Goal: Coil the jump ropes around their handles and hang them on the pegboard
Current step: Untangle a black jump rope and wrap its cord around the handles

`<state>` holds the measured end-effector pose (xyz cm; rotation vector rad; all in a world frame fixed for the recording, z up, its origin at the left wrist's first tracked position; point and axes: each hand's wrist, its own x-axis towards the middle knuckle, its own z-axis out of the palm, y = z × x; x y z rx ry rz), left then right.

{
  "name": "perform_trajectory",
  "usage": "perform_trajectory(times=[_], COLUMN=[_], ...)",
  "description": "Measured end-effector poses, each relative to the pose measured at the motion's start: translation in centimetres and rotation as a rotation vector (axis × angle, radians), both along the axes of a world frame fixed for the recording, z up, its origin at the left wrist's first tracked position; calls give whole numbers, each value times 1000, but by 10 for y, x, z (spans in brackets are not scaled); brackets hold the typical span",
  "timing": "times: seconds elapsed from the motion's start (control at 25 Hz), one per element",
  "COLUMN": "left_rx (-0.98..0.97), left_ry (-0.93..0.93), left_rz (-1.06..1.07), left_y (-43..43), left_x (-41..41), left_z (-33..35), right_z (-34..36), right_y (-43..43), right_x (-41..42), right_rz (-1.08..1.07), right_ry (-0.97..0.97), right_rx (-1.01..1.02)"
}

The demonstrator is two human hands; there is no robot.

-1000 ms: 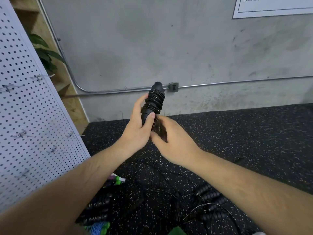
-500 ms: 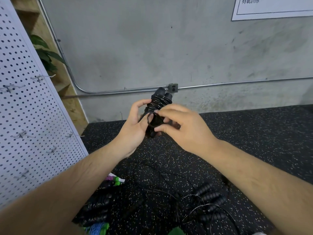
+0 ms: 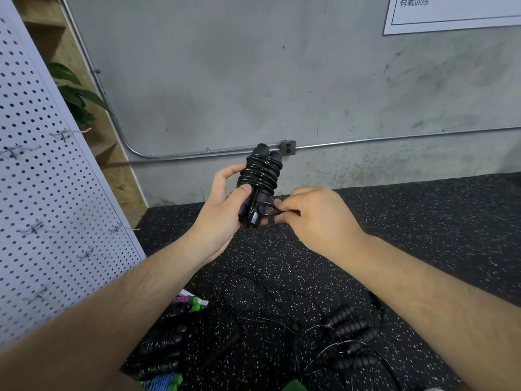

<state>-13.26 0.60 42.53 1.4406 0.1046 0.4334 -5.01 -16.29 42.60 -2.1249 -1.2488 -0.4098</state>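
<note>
At the far left stands a white pegboard (image 3: 42,193) with several wire hooks (image 3: 63,134) sticking out of it. Behind its upper edge are a wooden shelf (image 3: 45,32) and a leafy plant (image 3: 76,91). A metal conduit (image 3: 169,158) curves down the grey concrete wall and runs right to a small outlet box (image 3: 287,147).

In the middle, held up in front of the wall, the left hand (image 3: 222,213) grips the lower part of 2 black handles (image 3: 262,153) set side by side and upright. Its fingers are curled round them and the thumb lies across the front. A black jump rope (image 3: 260,176) is wound in many turns round the upper half of the pair. Just beside the lower ends a small loop (image 3: 266,208) of the same rope sticks out to the right. The right hand (image 3: 318,218) pinches the rope there, its fingers closed on it.

Below the arms, more ropes lie loose on the black speckled floor (image 3: 423,221). At the left is a dark pile (image 3: 163,342), with a green-and-purple grip (image 3: 190,301) just above it and a blue rope (image 3: 162,383) at the bottom edge. Thin black cord (image 3: 267,306) spreads across the middle, and several ribbed grips (image 3: 349,334) lie at the right. A white sign (image 3: 451,12) with printed characters hangs at the top right of the wall.
</note>
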Motion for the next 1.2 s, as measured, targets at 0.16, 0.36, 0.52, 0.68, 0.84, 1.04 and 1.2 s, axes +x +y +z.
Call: perform_trajectory(times=[0.16, 0.36, 0.52, 0.68, 0.84, 1.04, 1.2], left_rx=[2, 16, -8, -2, 1, -8, 7], left_ry=[-5, 4, 6, 3, -17, -18, -12], left_rz=[3, -4, 2, -4, 9, 27, 24], left_y=[-3, -9, -7, -6, -4, -1, -2], left_x=[2, 3, 3, 2, 1, 1, 1], left_z=[-1, -3, -1, -3, -3, -2, -4], right_z=[-1, -3, -10, -15, -18, -23, -20], right_y=[1, 3, 8, 13, 15, 20, 22], right_x=[-2, -8, -15, -19, -23, -19, -24], right_rz=[-30, -70, -87, -73, -52, 32, -19], right_ry=[-21, 215, 594, 691, 358, 301, 257], right_rx=[-11, 85, 312, 361, 250, 330, 304])
